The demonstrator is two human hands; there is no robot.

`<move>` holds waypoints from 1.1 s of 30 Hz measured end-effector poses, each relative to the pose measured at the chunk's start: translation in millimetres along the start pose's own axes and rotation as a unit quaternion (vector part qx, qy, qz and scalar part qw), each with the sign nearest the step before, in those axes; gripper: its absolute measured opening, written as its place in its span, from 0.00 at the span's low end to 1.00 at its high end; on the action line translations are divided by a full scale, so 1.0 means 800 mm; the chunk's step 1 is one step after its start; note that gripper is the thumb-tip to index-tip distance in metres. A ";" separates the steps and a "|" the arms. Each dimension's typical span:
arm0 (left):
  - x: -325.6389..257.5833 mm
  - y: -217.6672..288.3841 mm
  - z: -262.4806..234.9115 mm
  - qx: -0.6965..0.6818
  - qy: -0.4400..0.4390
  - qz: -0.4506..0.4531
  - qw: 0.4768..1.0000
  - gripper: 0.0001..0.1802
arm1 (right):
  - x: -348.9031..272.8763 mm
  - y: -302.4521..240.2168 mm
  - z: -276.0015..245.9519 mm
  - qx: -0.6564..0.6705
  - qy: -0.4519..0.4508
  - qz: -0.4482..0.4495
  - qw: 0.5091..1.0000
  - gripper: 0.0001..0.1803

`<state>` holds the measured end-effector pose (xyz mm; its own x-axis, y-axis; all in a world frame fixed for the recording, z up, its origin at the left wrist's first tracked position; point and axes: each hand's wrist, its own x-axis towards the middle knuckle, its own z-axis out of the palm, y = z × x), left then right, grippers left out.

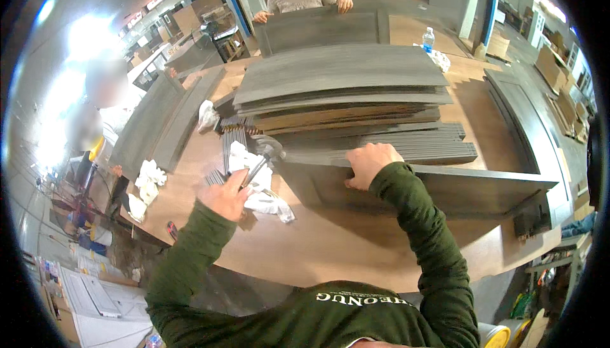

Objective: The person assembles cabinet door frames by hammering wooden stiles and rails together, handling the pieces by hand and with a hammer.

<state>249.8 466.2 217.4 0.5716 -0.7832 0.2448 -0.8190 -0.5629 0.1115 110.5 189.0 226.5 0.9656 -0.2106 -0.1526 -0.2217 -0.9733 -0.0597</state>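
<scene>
My left hand (223, 197) is closed around the handle of a hammer (259, 169), whose head points away from me over crumpled white cloths (267, 203). My right hand (373, 165) grips the top edge of a grey wood panel (438, 186) that stands on its long edge along the near part of the table. Its fingers wrap over that edge, the thumb on the near side. Just beyond are stacked grey strips (419, 145), with a pile of wide grey boards (337, 72) behind them.
Across the wooden table (286, 253), a person holds a framed grey panel (324, 30) upright. More panels lean at the left (152, 119) and right (515, 119). Near the far right stands a water bottle (428, 40). White rags (149, 183) lie at the left edge.
</scene>
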 end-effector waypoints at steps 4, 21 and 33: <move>0.025 0.021 -0.057 -0.157 0.203 0.013 0.966 0.23 | -0.001 0.008 0.014 -0.006 0.031 0.012 0.999 0.18; -0.006 0.004 0.010 -0.014 0.133 0.035 0.990 0.23 | 0.001 -0.004 0.016 0.009 0.065 -0.031 0.997 0.12; -0.062 -0.065 -0.056 -0.373 0.209 -0.075 0.901 0.28 | -0.212 0.257 0.025 -0.005 0.072 0.228 0.971 0.22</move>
<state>262.0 545.9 242.4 0.7371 -0.4579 0.4970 -0.6292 -0.1970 0.7518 -101.9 26.1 220.3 0.7760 -0.6304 -0.0211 -0.6307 -0.7760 -0.0085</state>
